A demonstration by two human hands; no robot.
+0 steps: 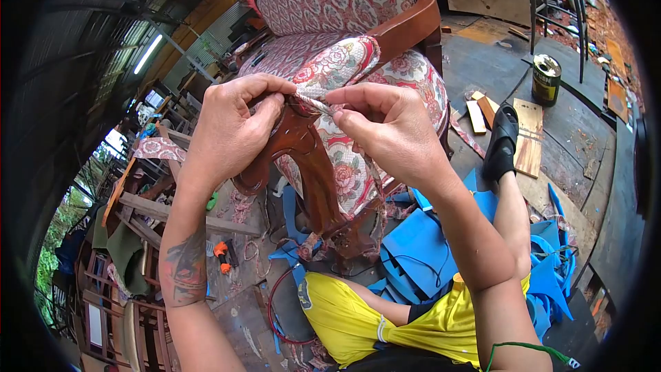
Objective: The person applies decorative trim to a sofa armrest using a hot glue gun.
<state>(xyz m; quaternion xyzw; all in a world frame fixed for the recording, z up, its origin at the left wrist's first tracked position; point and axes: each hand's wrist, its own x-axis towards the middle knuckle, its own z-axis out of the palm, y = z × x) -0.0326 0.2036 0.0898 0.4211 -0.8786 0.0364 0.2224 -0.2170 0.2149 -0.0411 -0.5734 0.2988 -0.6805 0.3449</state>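
A sofa with red and cream floral upholstery (pixel 344 179) and carved brown wooden arms (pixel 313 172) stands before me. Between my hands, over the front of the near arm, runs a short length of pale twisted cord (pixel 311 102). My left hand (pixel 231 124) pinches its left end between thumb and index finger. At the right end, the thumb and index finger of my right hand (pixel 389 124) close on the same cord. Just behind the cord is the padded floral armrest (pixel 337 65).
Blue sheet scraps (pixel 420 251) lie on the floor by my legs. An open can (pixel 546 80) and wood pieces (pixel 529 138) are at the right. Wooden frames (pixel 138 317) crowd the lower left. An orange-handled tool (pixel 222 251) lies left of centre.
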